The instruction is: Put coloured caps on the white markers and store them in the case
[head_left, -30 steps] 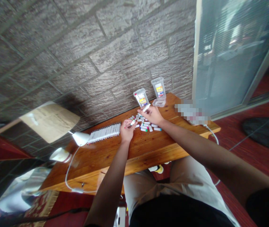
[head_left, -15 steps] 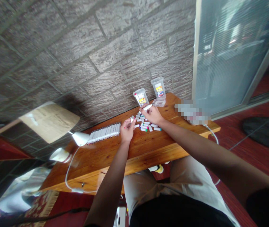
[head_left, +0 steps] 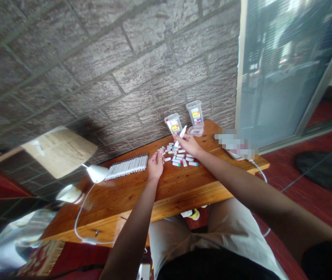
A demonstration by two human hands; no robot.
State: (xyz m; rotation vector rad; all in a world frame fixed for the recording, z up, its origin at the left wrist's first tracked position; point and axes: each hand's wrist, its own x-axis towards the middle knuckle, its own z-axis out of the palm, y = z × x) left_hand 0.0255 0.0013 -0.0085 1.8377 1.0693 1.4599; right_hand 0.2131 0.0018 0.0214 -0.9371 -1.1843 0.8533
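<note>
Between the fingers of my right hand (head_left: 190,144) is a white marker (head_left: 181,136), tilted with its upper end up and to the right. My left hand (head_left: 155,165) is closed around a small white marker cap (head_left: 161,151), mostly covered by the fingers. Loose marker caps (head_left: 180,156) with coloured ends lie scattered on the wooden table below and between my hands. Left of my left hand, a neat row of white markers (head_left: 127,167) lies side by side.
Two clear plastic boxes (head_left: 195,112) with yellow labels stand by the stone wall. A white desk lamp (head_left: 96,173) and a paper cup (head_left: 71,193) are at the left. A white cable (head_left: 79,217) hangs over the front edge. A blurred-out item (head_left: 236,144) lies at the right end.
The marker in my right hand has turned from nearly level to a steeper tilt. My left hand stays near the same place with the cap. The view has shifted slightly.
</note>
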